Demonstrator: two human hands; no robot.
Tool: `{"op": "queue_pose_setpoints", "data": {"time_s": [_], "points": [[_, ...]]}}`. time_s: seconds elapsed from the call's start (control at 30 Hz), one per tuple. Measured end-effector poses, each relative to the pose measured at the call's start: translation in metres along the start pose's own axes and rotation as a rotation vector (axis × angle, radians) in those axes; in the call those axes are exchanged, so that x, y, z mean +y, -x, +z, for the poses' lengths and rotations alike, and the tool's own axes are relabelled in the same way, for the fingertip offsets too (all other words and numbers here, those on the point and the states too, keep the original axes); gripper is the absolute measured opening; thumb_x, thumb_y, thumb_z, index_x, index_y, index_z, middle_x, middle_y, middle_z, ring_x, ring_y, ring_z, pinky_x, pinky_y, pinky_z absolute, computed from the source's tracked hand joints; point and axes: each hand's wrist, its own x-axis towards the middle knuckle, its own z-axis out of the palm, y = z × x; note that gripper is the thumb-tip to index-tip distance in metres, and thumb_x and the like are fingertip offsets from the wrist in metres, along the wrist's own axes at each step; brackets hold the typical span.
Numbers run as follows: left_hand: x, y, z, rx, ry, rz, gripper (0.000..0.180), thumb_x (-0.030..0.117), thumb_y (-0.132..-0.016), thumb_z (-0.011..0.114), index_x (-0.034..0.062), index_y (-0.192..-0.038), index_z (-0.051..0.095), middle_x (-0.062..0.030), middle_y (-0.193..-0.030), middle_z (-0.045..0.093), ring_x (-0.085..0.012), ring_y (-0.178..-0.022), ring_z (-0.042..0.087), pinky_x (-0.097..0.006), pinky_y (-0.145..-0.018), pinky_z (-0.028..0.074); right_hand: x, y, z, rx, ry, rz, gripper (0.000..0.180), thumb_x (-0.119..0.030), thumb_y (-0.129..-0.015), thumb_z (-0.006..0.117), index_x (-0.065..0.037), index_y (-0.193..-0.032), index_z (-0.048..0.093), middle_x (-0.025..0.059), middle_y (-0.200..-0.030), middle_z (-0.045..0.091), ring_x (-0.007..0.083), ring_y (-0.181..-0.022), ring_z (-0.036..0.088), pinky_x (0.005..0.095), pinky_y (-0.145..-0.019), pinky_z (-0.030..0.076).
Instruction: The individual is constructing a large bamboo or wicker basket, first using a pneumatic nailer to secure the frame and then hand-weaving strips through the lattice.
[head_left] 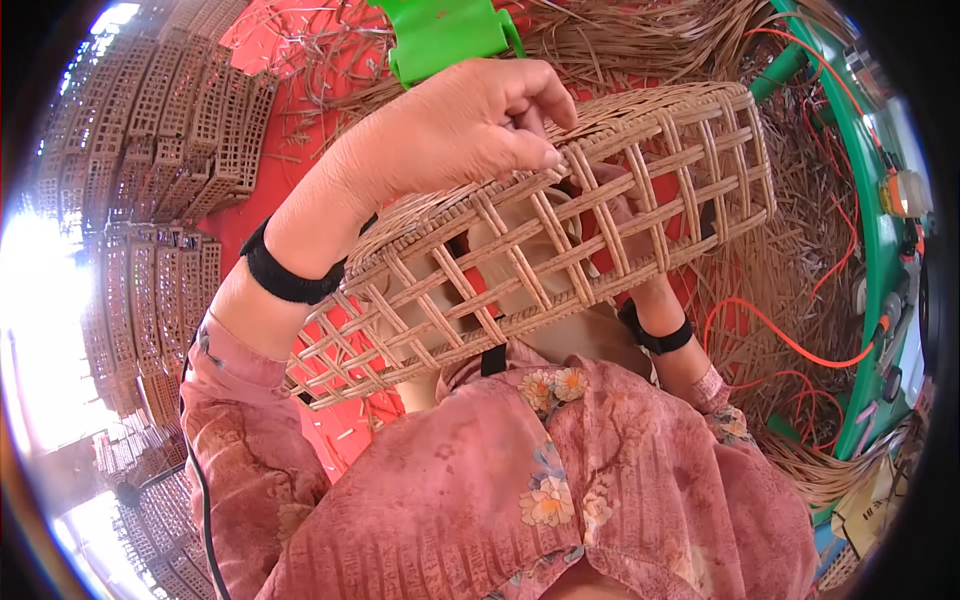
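A light-brown woven basket (545,250) with an open lattice side lies tilted across my lap, its braided rim running from lower left to upper right. Over the upper rim my left hand (455,125) is closed, fingers curled and the thumb tip near the weave; whatever it pinches is too small to make out. Behind the lattice, my right hand (618,200) shows only in part through the gaps. Its bent fingers grip the basket near the upper rim. Both wrists wear black bands.
Stacks of similar lattice pieces (150,130) stand at the left. A bright green plastic object (445,38) lies on the red floor covering (240,185) at the top. Loose strips (740,280) heap up at the right, beside a green-edged table (866,385) with orange cords (790,345).
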Motion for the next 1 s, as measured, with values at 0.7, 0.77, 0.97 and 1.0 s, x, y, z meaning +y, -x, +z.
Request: {"op": "queue_pose_setpoints", "data": {"time_s": [0.7,0.77,0.97,1.0], "points": [[-0.006,0.008,0.001,0.103,-0.141,0.112,0.025,0.008,-0.084,0.067,0.0042,-0.106,0.057,0.0021,-0.075,0.058,-0.0051,-0.065,0.052,-0.023,-0.058,0.042,0.003,0.013,0.014,0.080,0.487,-0.402,0.034,-0.022,-0.099,0.053,0.000,-0.124,0.056,0.0116,-0.120,0.055,0.0211,-0.113,0.053,0.0344,-0.096,0.045],[-0.001,0.012,0.004,0.139,-0.265,0.147,0.025,0.007,-0.083,0.066,0.0051,-0.105,0.057,0.0016,-0.074,0.056,-0.0061,-0.063,0.051,-0.024,-0.058,0.042,0.000,0.015,0.021,0.069,0.282,-0.404,0.027,-0.020,-0.098,0.056,0.000,-0.116,0.058,0.0084,-0.113,0.058,0.0180,-0.103,0.056,0.0306,-0.088,0.047],[0.004,0.018,0.013,0.238,-0.434,0.251,0.022,0.001,-0.083,0.062,0.0065,-0.103,0.057,-0.0035,-0.073,0.058,-0.0133,-0.061,0.055,-0.028,-0.058,0.045,-0.002,0.023,0.029,-0.044,-0.252,-0.215,0.023,-0.015,-0.095,0.060,0.000,-0.113,0.058,0.0028,-0.104,0.060,0.0108,-0.091,0.056,0.0260,-0.079,0.048],[0.003,0.018,0.013,0.222,-0.447,0.281,0.022,0.001,-0.083,0.061,0.0061,-0.103,0.057,-0.0046,-0.074,0.059,-0.0157,-0.063,0.058,-0.029,-0.059,0.046,-0.001,0.024,0.028,-0.031,-0.299,-0.181,0.024,-0.015,-0.095,0.061,0.000,-0.114,0.059,0.0021,-0.103,0.060,0.0099,-0.090,0.056,0.0256,-0.079,0.048]]}}
